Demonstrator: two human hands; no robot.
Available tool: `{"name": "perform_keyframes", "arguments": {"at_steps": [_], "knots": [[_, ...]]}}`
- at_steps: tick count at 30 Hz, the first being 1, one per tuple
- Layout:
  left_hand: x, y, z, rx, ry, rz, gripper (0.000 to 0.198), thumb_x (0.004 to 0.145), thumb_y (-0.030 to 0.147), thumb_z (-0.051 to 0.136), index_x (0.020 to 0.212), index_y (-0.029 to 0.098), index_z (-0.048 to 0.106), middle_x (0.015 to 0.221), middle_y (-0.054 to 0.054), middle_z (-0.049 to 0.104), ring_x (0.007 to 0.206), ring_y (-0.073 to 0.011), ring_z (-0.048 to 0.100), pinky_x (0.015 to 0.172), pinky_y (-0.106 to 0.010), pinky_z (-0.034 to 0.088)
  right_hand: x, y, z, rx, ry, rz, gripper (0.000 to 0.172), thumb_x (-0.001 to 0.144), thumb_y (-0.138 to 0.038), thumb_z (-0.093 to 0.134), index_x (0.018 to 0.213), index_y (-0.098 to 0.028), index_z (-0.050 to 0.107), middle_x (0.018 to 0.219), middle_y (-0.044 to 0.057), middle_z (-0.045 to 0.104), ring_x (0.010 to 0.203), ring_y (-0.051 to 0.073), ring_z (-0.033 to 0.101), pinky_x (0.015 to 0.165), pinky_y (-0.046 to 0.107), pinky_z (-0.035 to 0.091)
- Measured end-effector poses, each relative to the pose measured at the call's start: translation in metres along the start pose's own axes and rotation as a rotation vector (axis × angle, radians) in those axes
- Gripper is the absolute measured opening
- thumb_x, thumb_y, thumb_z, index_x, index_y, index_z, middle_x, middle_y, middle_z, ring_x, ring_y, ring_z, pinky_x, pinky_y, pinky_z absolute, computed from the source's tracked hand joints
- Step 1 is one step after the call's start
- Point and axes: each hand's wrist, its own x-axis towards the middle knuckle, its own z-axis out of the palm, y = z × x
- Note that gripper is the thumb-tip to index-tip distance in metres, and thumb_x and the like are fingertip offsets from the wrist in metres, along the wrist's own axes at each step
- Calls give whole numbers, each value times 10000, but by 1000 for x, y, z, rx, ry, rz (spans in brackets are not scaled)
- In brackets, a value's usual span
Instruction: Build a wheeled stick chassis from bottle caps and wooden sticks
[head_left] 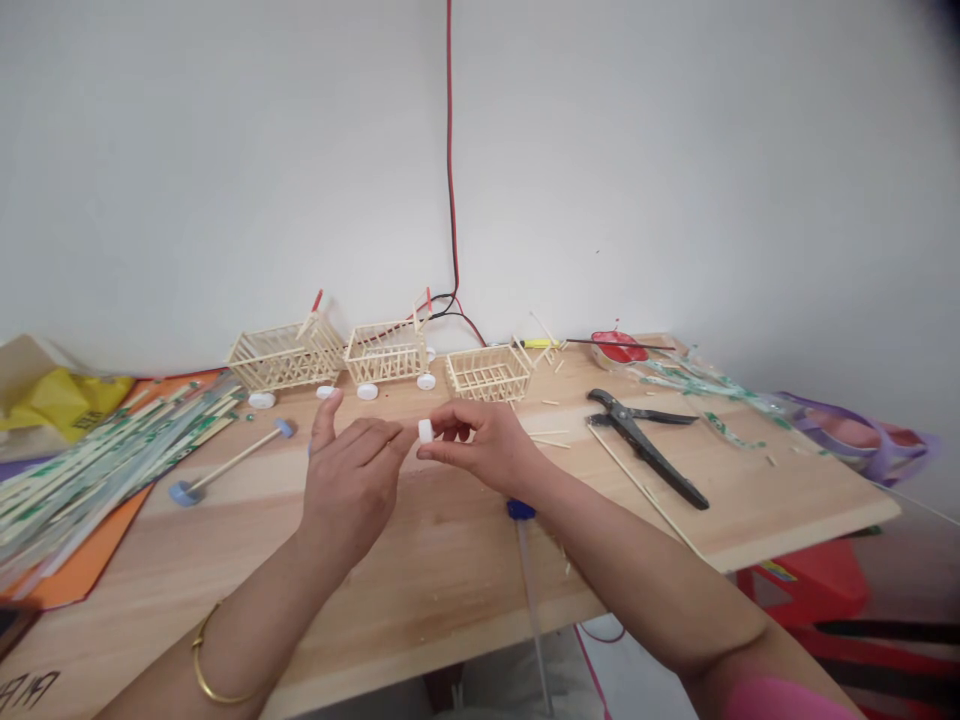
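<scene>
A small white cap [425,431] is pinched between the thumb and fingers of my right hand [480,445], just above the table. My left hand [351,470] reaches towards it with its fingers stretched out and a fingertip at the cap; its thumb points up, apart from the fingers. Behind the hands stand two little stick carts, one on the left [285,355] and one in the middle [386,352], both with white cap wheels. A stick basket [489,373] sits to their right. To the left lies a stick with blue caps on its ends [232,460].
Black-handled pliers [645,445] and a long thin stick [645,490] lie on the right. A red-filled bowl [619,348] stands at the back. Bundled sticks [150,450] cover the left side. A blue-topped rod [523,510] crosses the table's front edge.
</scene>
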Motion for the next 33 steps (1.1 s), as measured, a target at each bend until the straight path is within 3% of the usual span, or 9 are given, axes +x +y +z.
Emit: {"name": "perform_keyframes", "arguments": {"at_steps": [33], "knots": [[-3, -2, 1, 2, -30, -4, 206, 857, 81, 457, 894, 185, 631, 820, -11, 704, 745, -141, 629, 1073, -524, 254, 0, 1, 0, -11, 6, -5, 187, 725, -330, 733, 837, -185, 698, 753, -10, 662, 635, 94, 529, 600, 224, 392]]}}
